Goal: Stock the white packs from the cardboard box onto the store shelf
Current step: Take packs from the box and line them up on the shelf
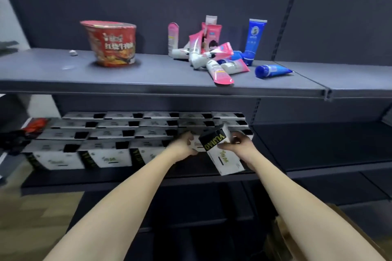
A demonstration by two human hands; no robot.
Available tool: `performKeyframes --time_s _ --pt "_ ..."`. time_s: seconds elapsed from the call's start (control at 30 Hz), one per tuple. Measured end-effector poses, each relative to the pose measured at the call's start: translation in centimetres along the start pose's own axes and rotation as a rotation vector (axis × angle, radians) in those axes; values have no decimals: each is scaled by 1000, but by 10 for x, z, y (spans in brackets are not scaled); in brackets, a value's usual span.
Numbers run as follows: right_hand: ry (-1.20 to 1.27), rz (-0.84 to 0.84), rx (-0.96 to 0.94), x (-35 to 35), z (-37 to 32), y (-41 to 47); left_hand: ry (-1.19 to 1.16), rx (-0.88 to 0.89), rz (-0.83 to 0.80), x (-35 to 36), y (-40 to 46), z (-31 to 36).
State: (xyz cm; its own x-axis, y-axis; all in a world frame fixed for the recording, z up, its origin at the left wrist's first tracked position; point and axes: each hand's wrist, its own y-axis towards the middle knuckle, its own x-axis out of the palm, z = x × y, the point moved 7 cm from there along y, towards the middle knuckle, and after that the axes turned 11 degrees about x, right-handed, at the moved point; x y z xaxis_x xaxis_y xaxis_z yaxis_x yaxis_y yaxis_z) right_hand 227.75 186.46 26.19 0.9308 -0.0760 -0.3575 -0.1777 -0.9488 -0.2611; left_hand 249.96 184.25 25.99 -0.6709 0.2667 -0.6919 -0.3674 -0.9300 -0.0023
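Note:
Several white packs with black ends stand in rows on the middle shelf, filling its left and centre. One more white pack hangs tilted at the right end of the front row, its black end marked YUMAO turned up. My right hand grips this pack from the right side. My left hand holds its left side, fingers curled at a pack edge next to the row. The cardboard box shows at the bottom right, partly hidden by my right forearm.
The top shelf carries a red instant noodle bowl, a heap of pink tubes and blue tubes. Red and black items lie left of the packs. The middle shelf's right part is bare and dark.

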Motion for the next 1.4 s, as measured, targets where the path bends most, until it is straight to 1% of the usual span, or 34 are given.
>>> performKeyframes --time_s 0.1,0.2,0.27,0.33,0.43,0.5,0.57,0.73,0.83,1.03,1.13,1.2,1.33,1.4 --pt "-274 -58 -62 36 -16 9 66 14 124 -31 -11 -17" --pt "-718 5 -95 69 -21 17 162 5 188 -56 -23 -30" --pt "-945 36 -133 93 -26 16 207 0 191 -66 -31 -39" --pt "-1118 55 -163 116 -30 14 235 6 183 -72 -37 -46" --pt "-1273 183 -170 139 -30 15 273 45 176 -78 -41 -51" --pt "-1289 243 -152 147 -30 16 310 72 168 -81 -43 -53" --pt "-1291 265 -158 152 -31 17 326 84 158 -83 -43 -56" --pt "-1300 365 -219 158 -34 14 367 114 140 -84 -38 -57" --pt "-1283 379 -211 163 -33 14 400 132 128 -83 -37 -57" --pt "-1312 357 -204 165 -32 17 387 160 109 -77 -35 -56" --pt "-1371 342 -225 163 -32 12 377 154 84 -70 -37 -54" --pt "-1380 312 -232 161 -32 11 390 148 69 -64 -40 -51" --pt "-1315 164 -171 157 -27 13 387 151 67 -52 -44 -41" --pt "-1272 169 -206 153 -28 7 391 146 52 -44 -47 -35"
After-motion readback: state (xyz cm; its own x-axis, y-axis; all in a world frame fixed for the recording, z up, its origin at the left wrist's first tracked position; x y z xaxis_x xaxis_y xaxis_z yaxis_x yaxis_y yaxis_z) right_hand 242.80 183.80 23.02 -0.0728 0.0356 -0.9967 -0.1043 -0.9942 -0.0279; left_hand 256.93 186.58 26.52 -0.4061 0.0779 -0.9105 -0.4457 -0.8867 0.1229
